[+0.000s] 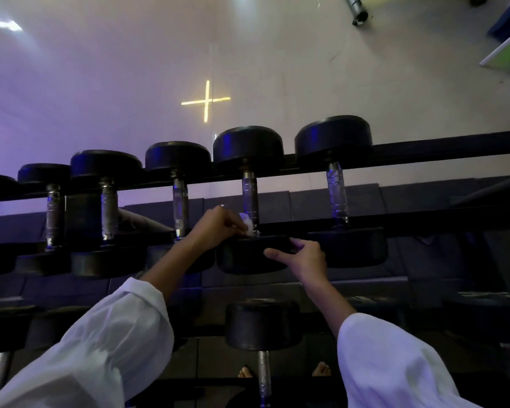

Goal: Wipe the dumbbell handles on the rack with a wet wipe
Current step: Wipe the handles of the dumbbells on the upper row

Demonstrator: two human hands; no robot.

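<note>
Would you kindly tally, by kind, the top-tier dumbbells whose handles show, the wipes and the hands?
Top-tier dumbbells with handle showing: 5 (another is cut off at the left edge)
Wet wipe: 1
Hands: 2, the left hand and the right hand
Total: 8

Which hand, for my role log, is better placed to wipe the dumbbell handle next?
Left. The left hand pinches the wet wipe at the base of the handle; the right hand rests on the dumbbell head.
</note>
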